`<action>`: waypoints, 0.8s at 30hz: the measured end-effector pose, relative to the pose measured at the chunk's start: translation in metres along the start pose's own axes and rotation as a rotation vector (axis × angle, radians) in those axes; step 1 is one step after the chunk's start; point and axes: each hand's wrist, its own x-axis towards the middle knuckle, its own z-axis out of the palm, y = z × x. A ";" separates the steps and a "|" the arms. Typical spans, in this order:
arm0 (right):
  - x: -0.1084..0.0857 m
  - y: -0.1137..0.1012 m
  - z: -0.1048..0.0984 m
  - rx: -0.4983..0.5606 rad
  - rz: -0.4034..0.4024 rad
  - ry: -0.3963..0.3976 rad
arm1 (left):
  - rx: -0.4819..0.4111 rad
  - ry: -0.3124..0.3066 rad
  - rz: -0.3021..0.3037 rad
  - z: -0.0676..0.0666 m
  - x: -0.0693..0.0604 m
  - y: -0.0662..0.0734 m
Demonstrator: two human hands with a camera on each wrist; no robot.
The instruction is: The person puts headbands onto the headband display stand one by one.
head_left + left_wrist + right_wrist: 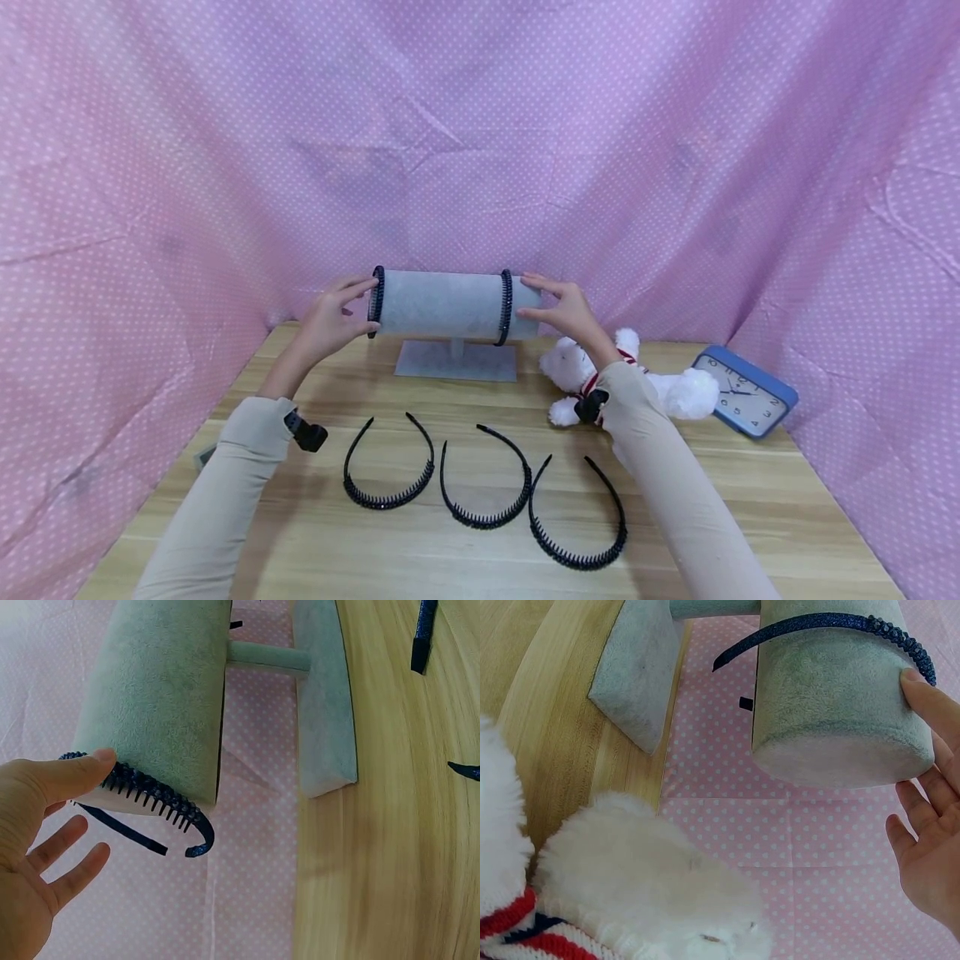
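A grey padded cylinder stand (442, 304) has a dark toothed headband (377, 302) around its left end and another headband (506, 307) towards its right end. My left hand (330, 321) is at the left end; in the left wrist view its thumb rests on the beaded headband (150, 789), with the other fingers spread. The right hand (566, 312) touches the cylinder's right end, fingers extended; the right wrist view has one fingertip beside the headband (817, 622). Three more headbands (382, 502), (483, 523), (577, 562) lie on the table.
A white plush toy (566, 364) with a striped scarf lies under the right forearm. Behind it a blue-framed clock (750, 392) leans at the right. Pink dotted cloth (480, 150) hangs behind the wooden table (322, 542). A small object lies by the left sleeve.
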 end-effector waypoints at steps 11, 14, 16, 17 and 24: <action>-0.001 0.002 -0.001 -0.008 0.002 0.000 | 0.025 -0.055 0.048 -0.003 0.009 0.001; -0.001 0.002 -0.001 -0.007 0.009 -0.002 | 0.020 -0.075 0.062 -0.004 0.012 0.000; -0.001 0.002 -0.001 -0.002 0.014 -0.003 | 0.026 -0.089 0.071 -0.005 0.015 -0.001; -0.001 0.001 -0.001 0.001 0.015 -0.005 | 0.027 -0.099 0.072 -0.005 0.016 -0.001; 0.000 0.002 0.000 0.016 0.007 -0.001 | 0.099 -0.167 0.036 -0.009 0.022 0.002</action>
